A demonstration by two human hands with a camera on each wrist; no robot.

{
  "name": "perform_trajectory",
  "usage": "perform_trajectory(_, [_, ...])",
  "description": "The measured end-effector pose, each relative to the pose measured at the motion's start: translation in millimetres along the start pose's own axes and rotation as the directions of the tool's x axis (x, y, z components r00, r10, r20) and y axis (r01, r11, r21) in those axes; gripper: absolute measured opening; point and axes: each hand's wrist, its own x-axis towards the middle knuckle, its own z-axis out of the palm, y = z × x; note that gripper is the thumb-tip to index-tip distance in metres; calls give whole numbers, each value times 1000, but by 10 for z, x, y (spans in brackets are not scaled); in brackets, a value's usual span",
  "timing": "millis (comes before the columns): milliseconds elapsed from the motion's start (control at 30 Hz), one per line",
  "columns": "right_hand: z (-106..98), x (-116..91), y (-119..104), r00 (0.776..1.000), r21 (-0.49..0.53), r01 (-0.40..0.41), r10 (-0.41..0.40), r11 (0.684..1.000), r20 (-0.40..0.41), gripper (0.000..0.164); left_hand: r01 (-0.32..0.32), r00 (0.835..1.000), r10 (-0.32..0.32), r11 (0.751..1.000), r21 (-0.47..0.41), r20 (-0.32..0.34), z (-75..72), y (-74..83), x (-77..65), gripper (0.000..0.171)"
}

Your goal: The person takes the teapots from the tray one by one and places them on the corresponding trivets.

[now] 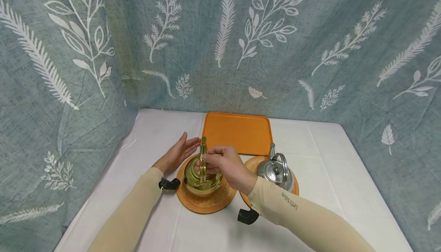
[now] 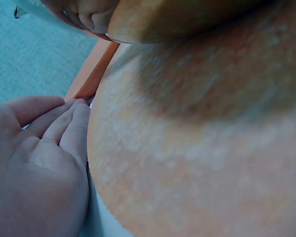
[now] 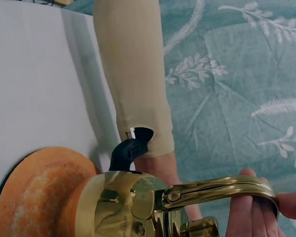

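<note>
A shiny gold kettle [image 1: 196, 185] is over a round orange-brown board [image 1: 206, 207]. My right hand [image 1: 230, 166] grips its raised handle, with the fingers passed under the bar in the right wrist view. The kettle body [image 3: 121, 205] stands beside the board there. My left hand [image 1: 178, 154] is at the board's left edge with fingers extended, holding nothing. In the left wrist view its fingers lie along the board's rim, below the kettle's shiny side [image 2: 74, 12]. A shadow falls on the board under the kettle; whether the base touches it I cannot tell.
An orange rectangular tray [image 1: 237, 133] lies at the back of the white-covered table [image 1: 320, 175]. To the right, a silver kettle [image 1: 272, 171] sits on a second round board [image 1: 296, 190], partly behind my right forearm. A patterned blue-grey curtain [image 1: 206, 45] surrounds the table.
</note>
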Motion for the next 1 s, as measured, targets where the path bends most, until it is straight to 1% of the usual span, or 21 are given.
perform_trajectory(233, [-7, 19, 1, 1000, -8, 10, -10, 1000, 8, 20, -2, 1000, 2, 1000, 12, 2, -15, 9, 13, 105])
perform_trajectory(367, [-32, 23, 5, 1000, -7, 13, -12, 1000, 13, 24, 0, 1000, 0, 1000, -1, -4, -21, -1, 18, 104])
perform_trajectory(633, [-126, 44, -39, 1000, 62, 21, -21, 998, 6, 35, -37, 999, 36, 999, -31, -37, -25, 1, 16, 94])
perform_trajectory(800, [-209, 47, -52, 999, 83, 31, -30, 996, -19, 40, -65, 996, 65, 998, 1, -54, -32, 48, -7, 93])
perform_trajectory(867, [-246, 42, -54, 999, 88, 45, -43, 995, -23, 43, -77, 995, 78, 997, 28, -58, -45, 78, -36, 94])
perform_trajectory(1000, [-312, 38, -79, 998, 97, 68, -66, 993, -25, 52, -109, 992, 114, 991, 83, -54, -61, 188, -114, 94])
